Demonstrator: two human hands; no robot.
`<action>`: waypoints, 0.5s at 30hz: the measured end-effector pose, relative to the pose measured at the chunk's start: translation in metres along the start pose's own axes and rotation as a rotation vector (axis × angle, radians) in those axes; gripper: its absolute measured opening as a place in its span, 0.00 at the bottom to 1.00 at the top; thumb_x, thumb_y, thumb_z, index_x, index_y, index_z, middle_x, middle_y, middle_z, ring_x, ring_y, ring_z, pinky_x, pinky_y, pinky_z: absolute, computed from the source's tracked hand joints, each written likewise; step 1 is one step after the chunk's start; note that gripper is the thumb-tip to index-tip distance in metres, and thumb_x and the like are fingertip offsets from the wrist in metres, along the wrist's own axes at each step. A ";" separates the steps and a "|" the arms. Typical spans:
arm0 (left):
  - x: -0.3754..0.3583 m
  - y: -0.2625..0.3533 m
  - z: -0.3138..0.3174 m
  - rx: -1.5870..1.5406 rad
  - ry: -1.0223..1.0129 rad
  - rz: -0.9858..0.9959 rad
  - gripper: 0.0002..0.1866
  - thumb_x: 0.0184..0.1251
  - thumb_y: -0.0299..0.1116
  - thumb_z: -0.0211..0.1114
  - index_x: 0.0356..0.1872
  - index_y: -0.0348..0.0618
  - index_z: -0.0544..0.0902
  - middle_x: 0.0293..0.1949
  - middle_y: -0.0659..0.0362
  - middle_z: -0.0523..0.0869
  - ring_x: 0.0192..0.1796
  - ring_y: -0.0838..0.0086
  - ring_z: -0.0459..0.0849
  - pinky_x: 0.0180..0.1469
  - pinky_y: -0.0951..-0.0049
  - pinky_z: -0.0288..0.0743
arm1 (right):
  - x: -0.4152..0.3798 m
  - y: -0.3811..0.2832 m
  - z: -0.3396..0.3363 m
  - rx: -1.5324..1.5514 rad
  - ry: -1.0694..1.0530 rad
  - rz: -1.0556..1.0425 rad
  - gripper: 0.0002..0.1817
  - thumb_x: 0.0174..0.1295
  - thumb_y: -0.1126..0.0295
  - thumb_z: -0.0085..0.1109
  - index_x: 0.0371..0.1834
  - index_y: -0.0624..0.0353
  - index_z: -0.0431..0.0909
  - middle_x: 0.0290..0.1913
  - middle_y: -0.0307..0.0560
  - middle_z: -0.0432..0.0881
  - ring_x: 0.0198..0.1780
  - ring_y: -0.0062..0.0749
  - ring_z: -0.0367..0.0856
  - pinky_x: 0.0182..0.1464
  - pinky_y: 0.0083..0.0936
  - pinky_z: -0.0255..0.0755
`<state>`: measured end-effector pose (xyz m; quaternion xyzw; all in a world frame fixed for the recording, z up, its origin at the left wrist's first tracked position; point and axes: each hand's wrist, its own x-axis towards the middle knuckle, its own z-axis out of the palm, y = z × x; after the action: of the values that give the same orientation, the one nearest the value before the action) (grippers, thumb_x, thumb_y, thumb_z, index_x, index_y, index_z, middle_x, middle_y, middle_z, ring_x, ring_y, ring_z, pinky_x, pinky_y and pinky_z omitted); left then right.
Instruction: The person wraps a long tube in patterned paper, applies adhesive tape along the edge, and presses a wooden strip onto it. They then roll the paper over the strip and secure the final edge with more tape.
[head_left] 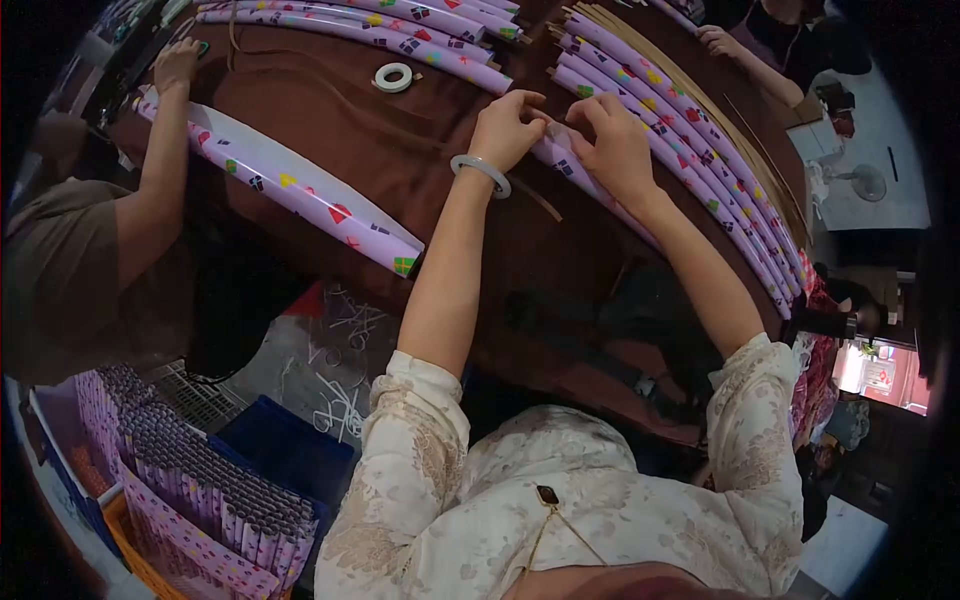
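A roll of purple printed wrapping paper (553,156) lies slantwise on the brown-covered table (300,110) in front of me. My left hand (508,130), with a pale bangle at the wrist, pinches thumb and finger at the roll's upper part. Close beside it, my right hand (612,150) bends over the same roll, fingers curled onto its paper and partly hiding it. A white roll of tape (393,77) rests on the cloth beyond my left hand.
Finished purple rolls (690,140) are stacked to the right, more (400,35) at the back. At left, a co-worker's hand (177,65) is by a partly rolled sheet (300,200). Another person's hand (717,40) shows far right. Upright rolls fill an orange basket (130,530) below left.
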<state>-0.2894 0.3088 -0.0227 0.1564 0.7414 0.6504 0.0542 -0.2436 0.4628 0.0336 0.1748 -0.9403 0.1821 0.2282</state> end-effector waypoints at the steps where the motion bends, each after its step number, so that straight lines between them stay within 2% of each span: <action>1: 0.001 -0.001 0.000 0.006 -0.011 0.002 0.18 0.58 0.26 0.60 0.50 0.33 0.75 0.36 0.55 0.85 0.38 0.77 0.83 0.41 0.77 0.76 | 0.001 0.000 -0.002 -0.071 -0.030 -0.027 0.04 0.50 0.70 0.59 0.28 0.55 0.77 0.32 0.45 0.77 0.31 0.44 0.78 0.34 0.36 0.71; 4: -0.003 0.004 -0.002 0.010 -0.026 0.010 0.17 0.59 0.27 0.60 0.50 0.33 0.75 0.37 0.56 0.84 0.39 0.77 0.82 0.42 0.76 0.75 | 0.002 0.002 -0.002 0.033 -0.110 0.045 0.03 0.50 0.71 0.58 0.29 0.54 0.78 0.31 0.45 0.77 0.31 0.43 0.78 0.34 0.37 0.71; 11: -0.003 0.001 -0.004 -0.109 -0.066 0.001 0.19 0.58 0.26 0.61 0.52 0.33 0.74 0.37 0.57 0.83 0.41 0.77 0.81 0.42 0.76 0.75 | 0.003 0.000 0.004 0.078 -0.094 0.090 0.02 0.50 0.70 0.58 0.26 0.54 0.78 0.29 0.43 0.77 0.32 0.42 0.78 0.35 0.37 0.70; 15: -0.005 0.008 -0.003 -0.102 -0.063 -0.031 0.20 0.58 0.26 0.62 0.52 0.33 0.74 0.37 0.57 0.83 0.40 0.77 0.81 0.41 0.76 0.75 | 0.006 -0.001 0.001 -0.110 -0.057 -0.028 0.05 0.50 0.64 0.61 0.25 0.52 0.78 0.28 0.40 0.76 0.32 0.38 0.77 0.35 0.34 0.67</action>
<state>-0.2842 0.3049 -0.0151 0.1621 0.7074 0.6813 0.0954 -0.2486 0.4597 0.0359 0.1803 -0.9525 0.1221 0.2130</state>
